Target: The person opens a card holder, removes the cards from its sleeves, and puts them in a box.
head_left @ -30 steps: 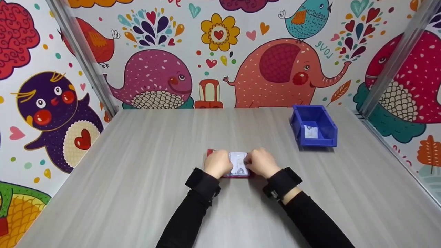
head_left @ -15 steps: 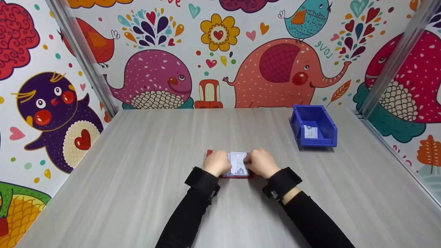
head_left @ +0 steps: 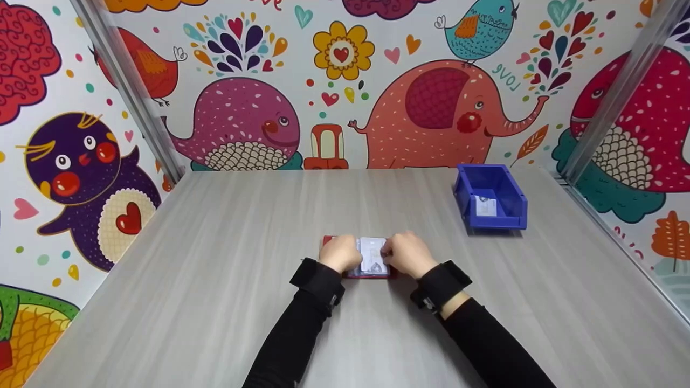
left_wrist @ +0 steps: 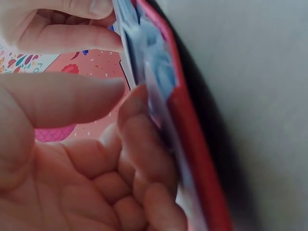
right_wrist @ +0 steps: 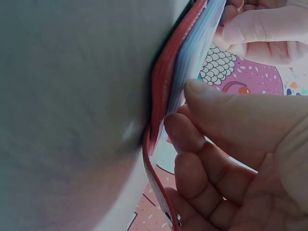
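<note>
An open red card holder [head_left: 328, 240] with clear plastic sleeves [left_wrist: 159, 62] lies on the table. A white card [head_left: 372, 254] shows over its right part; I cannot tell how far it is inside a sleeve. My left hand [head_left: 340, 253] covers the holder's left part, its thumb and index finger pinching at a sleeve's edge in the left wrist view. At the card's right edge, my right hand [head_left: 411, 255] pinches with thumb and index finger. In the right wrist view its thumb [right_wrist: 207, 96] lies on the pale layers, other fingers curled below; a red flap [right_wrist: 153, 168] hangs beside them.
A blue bin [head_left: 495, 222] stands at the back right of the table [head_left: 226, 269], with a white printed card [head_left: 485, 206] inside. Cartoon-printed walls [head_left: 345, 108] and metal posts [head_left: 135, 91] enclose the table's back and sides.
The left hand has shifted very slightly left, and the holder's upper left corner sits slightly lower. The right hand stays nearly still at the card's edge.
</note>
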`<state>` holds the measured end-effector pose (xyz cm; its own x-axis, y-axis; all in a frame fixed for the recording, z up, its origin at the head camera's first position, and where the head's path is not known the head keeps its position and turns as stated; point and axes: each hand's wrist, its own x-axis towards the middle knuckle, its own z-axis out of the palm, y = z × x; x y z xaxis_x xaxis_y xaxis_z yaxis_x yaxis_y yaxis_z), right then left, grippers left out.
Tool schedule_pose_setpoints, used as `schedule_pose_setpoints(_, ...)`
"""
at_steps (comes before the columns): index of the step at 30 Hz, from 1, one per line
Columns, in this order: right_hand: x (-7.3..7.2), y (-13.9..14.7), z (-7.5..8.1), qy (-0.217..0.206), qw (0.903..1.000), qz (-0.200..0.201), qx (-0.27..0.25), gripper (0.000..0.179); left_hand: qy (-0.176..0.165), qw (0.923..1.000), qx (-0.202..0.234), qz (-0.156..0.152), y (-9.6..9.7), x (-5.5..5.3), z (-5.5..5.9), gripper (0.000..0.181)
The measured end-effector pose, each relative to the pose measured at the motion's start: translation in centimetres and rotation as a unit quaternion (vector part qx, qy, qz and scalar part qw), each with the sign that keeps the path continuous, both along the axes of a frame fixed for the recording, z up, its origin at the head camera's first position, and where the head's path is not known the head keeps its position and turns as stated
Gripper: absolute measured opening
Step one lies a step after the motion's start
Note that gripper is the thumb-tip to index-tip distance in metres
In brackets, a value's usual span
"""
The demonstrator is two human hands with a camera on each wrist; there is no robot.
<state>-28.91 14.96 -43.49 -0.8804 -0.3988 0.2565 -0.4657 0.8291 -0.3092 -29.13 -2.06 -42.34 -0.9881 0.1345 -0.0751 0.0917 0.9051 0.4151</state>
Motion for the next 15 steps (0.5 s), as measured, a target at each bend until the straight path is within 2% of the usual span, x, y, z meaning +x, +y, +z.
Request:
schedule_pose_setpoints(7,0.03,0.04,-0.12,0.004,1.0000,0.004,-0.004,0.011,0.004,0.9998,0.011,-0.018,-0.13,-0.22,-0.15,0.004)
schedule_pose_setpoints(15,0.07,0.01,-0.02,0.003,0.9999,0.004,-0.010,0.010,0.014,0.9997,0.019,-0.008,-0.08,-0.50,-0.44,0.007)
